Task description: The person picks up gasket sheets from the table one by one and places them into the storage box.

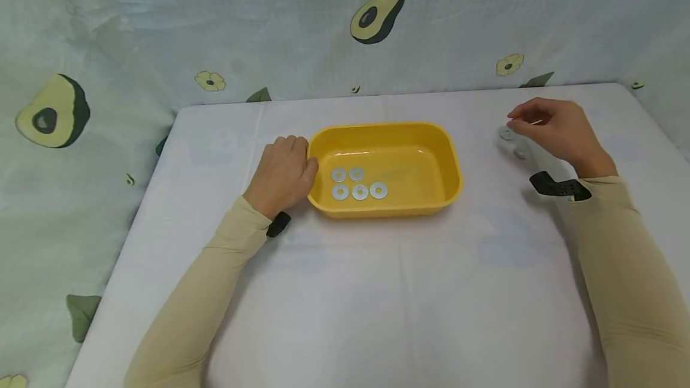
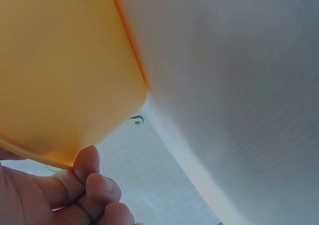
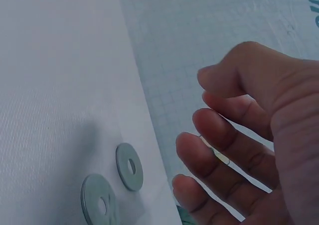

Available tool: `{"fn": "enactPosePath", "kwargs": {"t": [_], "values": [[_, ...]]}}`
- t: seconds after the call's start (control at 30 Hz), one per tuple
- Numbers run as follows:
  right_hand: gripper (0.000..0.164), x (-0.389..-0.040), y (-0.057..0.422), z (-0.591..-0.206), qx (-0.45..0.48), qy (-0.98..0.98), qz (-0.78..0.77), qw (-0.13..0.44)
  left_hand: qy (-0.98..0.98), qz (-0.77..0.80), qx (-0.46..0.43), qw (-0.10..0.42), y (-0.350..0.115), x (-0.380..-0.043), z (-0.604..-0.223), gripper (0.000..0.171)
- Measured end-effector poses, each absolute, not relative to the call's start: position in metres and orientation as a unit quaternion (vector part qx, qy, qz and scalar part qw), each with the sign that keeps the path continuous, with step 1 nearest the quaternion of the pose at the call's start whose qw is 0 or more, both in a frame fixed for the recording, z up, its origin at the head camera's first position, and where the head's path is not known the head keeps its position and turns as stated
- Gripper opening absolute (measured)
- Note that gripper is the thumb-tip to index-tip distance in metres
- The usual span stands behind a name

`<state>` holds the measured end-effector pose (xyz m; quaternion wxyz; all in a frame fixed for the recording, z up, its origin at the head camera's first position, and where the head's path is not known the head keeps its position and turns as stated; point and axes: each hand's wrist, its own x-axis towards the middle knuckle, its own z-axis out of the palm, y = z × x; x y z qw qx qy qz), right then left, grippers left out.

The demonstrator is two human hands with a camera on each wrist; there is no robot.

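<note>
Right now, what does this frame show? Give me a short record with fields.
Left hand: grips the left end of the yellow tray
Yellow tray: on the white table
Tray washers: five, flat, two behind three
Loose washers: two, on the table right of the tray
Right hand: above the table near the loose washers; no held object visible

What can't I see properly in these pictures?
Left wrist view: inside the yellow tray, hidden by its wall.
Right wrist view: part of one washer, cut off by the bottom edge.
Right wrist view: whether the right hand pinches anything; its thumb hides the fingertip.
</note>
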<state>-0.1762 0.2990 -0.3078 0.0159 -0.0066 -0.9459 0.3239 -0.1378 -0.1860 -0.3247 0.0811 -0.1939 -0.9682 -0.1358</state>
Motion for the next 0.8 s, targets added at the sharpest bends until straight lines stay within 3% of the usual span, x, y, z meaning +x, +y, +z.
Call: {"fn": "enactPosePath", "kwargs": {"t": [0.33,0.8], "values": [[0.057,-0.178,0.315,-0.314,-0.010,-0.957,0.274,-0.094,-0.966,-0.137,-0.199,0.091,-0.184,-0.136,-0.326,0.029],[0.058,-0.179,0.335,-0.317,0.020,-0.950,0.265,-0.165,-0.965,-0.148,-0.196,0.091,-0.184,-0.136,-0.326,0.027]]}}
